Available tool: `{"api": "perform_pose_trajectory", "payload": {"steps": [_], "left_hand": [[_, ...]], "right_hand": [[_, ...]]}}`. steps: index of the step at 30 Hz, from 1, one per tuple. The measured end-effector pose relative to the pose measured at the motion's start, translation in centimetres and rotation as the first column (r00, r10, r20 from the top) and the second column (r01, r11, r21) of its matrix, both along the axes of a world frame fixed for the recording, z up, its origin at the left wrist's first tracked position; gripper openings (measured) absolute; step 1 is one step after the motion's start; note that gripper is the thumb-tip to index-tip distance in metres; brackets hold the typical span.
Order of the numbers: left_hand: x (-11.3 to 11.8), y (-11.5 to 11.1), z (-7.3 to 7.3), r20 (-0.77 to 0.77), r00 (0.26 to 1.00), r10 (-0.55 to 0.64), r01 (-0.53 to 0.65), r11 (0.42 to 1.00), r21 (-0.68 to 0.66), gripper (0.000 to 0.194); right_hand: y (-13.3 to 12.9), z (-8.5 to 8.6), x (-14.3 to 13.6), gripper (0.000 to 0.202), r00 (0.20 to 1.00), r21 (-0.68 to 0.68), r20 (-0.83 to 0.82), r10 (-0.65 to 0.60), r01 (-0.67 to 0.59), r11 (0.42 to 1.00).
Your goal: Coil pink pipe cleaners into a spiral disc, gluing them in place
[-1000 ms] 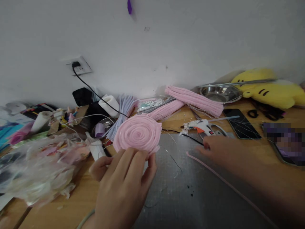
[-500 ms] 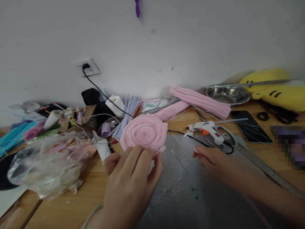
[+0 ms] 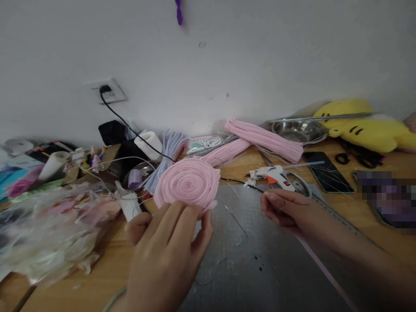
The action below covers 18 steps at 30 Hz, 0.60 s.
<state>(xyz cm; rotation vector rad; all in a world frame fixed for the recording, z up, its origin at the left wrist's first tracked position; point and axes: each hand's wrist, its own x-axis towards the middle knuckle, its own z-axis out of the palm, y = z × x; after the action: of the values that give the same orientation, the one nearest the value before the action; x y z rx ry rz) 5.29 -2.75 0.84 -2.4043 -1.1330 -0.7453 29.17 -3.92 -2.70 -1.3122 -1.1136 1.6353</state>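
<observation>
A flat pink spiral coil [image 3: 187, 184] of fuzzy stem is held up by its lower edge in my left hand [image 3: 169, 247], its fingers closed on it. To the right, my right hand [image 3: 286, 210] is closed in a pinch. A pink strip [image 3: 325, 273] runs from beneath that hand toward the lower right; its end at the fingertips is hidden. Behind my right hand lies a white glue gun [image 3: 277, 175] with an orange trigger. Both hands are over a grey mat [image 3: 234, 260].
Pink stem bundles [image 3: 266, 138] lie at the back beside a metal bowl [image 3: 299, 130]. A phone [image 3: 328, 171], yellow plush [image 3: 373, 130] and scissors [image 3: 367, 158] are at right. Plastic bags [image 3: 61, 225] fill the left. A black cord [image 3: 130, 125] runs to the wall socket [image 3: 112, 92].
The view has shifted, so most things appear farther left. My right hand has turned and its fingers have curled in. The pink strip below it now shows plainly.
</observation>
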Motion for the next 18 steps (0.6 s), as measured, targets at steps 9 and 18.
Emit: {"api": "perform_pose_trajectory", "payload": {"steps": [9, 18], "left_hand": [[-0.1, -0.1, -0.1, 0.003, 1.0, -0.013, 0.013, 1.0, 0.012, 0.017], [0.1, 0.0, 0.2, 0.015, 1.0, -0.005, 0.005, 1.0, 0.002, 0.019]], "right_hand": [[0.0, -1.0, 0.1, 0.043, 0.998, 0.144, 0.067, -0.01, 0.0, 0.99], [0.3, 1.3, 0.4, 0.028, 0.766, 0.6, 0.613, -0.196, -0.289, 0.746]]}}
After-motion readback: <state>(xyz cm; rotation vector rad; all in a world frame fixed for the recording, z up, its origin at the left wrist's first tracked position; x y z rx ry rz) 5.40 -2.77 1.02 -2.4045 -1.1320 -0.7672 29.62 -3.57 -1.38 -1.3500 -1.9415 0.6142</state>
